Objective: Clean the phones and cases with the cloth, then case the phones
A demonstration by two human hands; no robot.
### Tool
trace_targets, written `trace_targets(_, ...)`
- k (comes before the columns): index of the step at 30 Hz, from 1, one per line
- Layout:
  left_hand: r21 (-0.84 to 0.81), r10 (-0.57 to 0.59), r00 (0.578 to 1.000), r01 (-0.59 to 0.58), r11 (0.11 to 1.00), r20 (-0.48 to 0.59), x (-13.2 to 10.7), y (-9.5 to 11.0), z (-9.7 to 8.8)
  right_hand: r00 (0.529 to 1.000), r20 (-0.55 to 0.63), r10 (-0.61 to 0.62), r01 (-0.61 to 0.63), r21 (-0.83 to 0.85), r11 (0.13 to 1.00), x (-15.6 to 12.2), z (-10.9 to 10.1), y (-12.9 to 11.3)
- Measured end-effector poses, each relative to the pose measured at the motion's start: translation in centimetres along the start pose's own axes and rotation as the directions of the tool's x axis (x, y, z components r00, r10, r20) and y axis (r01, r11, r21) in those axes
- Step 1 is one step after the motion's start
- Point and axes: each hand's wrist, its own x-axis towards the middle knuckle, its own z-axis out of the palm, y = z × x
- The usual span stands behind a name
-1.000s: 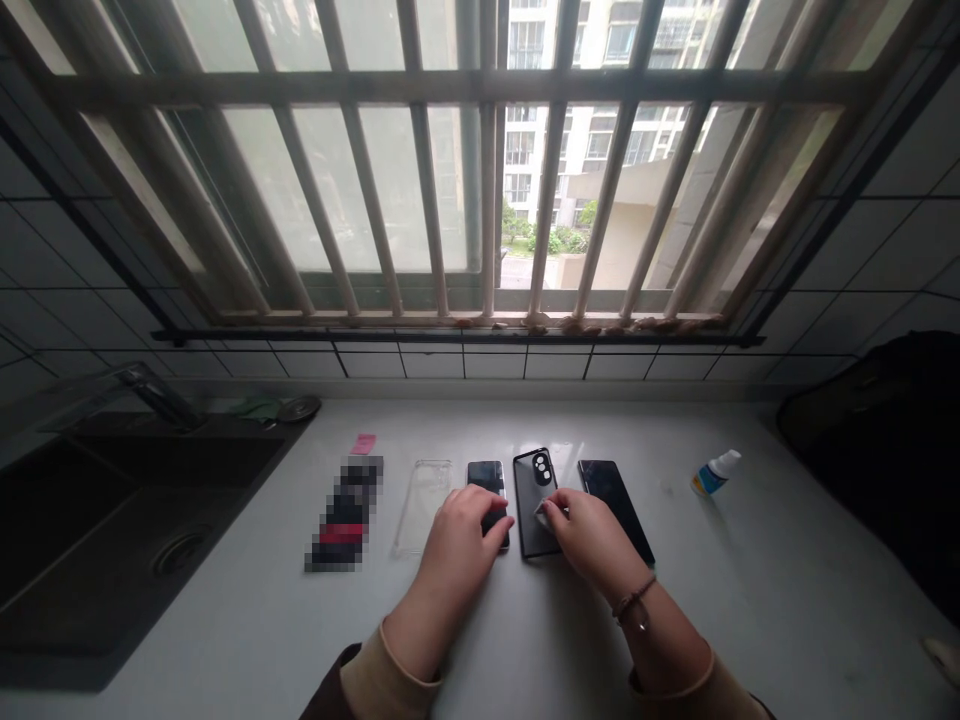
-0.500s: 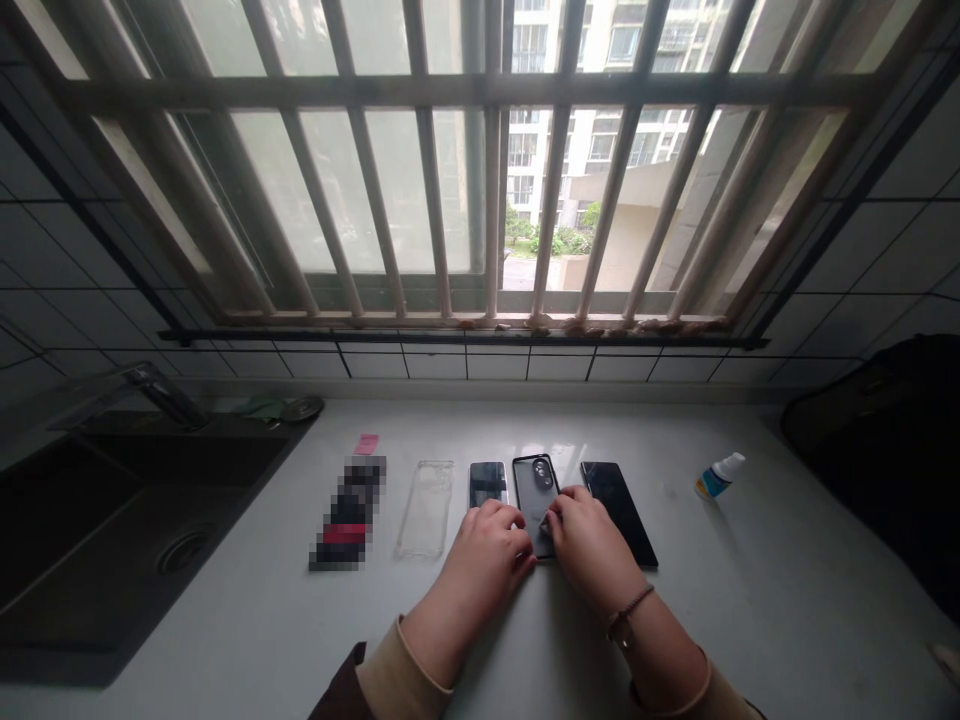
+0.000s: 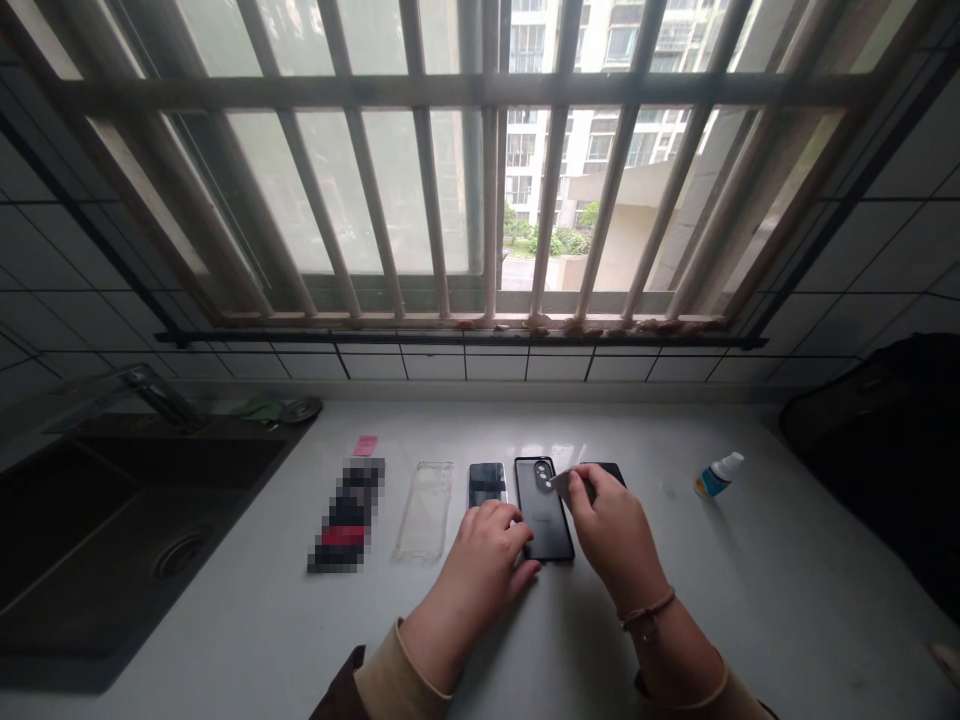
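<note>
A black phone case point(image 3: 547, 527) with round camera openings lies on the white counter. My left hand point(image 3: 487, 545) has its fingers curled at the case's lower left edge, the thumb by the bottom corner, gripping it there. Raised over the case's upper right side, my right hand point(image 3: 611, 520) pinches a small grey cloth point(image 3: 561, 484). Under that hand a dark phone point(image 3: 611, 470) shows only its top end. Left of the case is a phone point(image 3: 487, 482) with a shiny, reflecting face, its lower part hidden by my left hand.
A clear phone case point(image 3: 424, 512) lies further left, beside a pixelated dark item point(image 3: 349, 515) and a pink slip point(image 3: 365, 445). The sink point(image 3: 97, 660) is at far left. A small spray bottle point(image 3: 718, 475) stands at right, near a black bag point(image 3: 885, 470).
My right hand has lifted from the middle of the black case and moved up and right with the grey cloth, covering more of the dark phone. My left hand has stayed nearly still.
</note>
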Motion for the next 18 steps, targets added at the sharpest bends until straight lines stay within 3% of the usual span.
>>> trace_targets(4, 0.013, 0.014, 1.000, -0.014, 1.000, -0.021, 0.0, 0.0, 0.3, 0.992, -0.105, 0.063, -0.060, 0.032, 0.998, 0.8, -0.5, 0.7)
trace_targets(10, 0.038, 0.060, 0.998, -0.061, 0.997, 0.022, 0.1, 0.2, 0.9, 0.996, 0.002, 0.090, -0.090, 0.012, 0.996, 2.7, 0.7, 2.1)
trace_targets(15, 0.038, 0.094, 0.993, -0.097, 0.995, 0.075, 0.1, 0.4, 1.2, 0.998, 0.027, -0.048, 0.053, -0.215, 0.975, 4.8, 1.6, 0.3)
trace_targets(18, 0.045, 0.094, 0.992, -0.099, 0.994, 0.087, 0.1, 0.5, 1.3, 0.981, 0.110, -0.160, 0.184, -0.279, 0.942, 6.1, 3.0, -0.9)
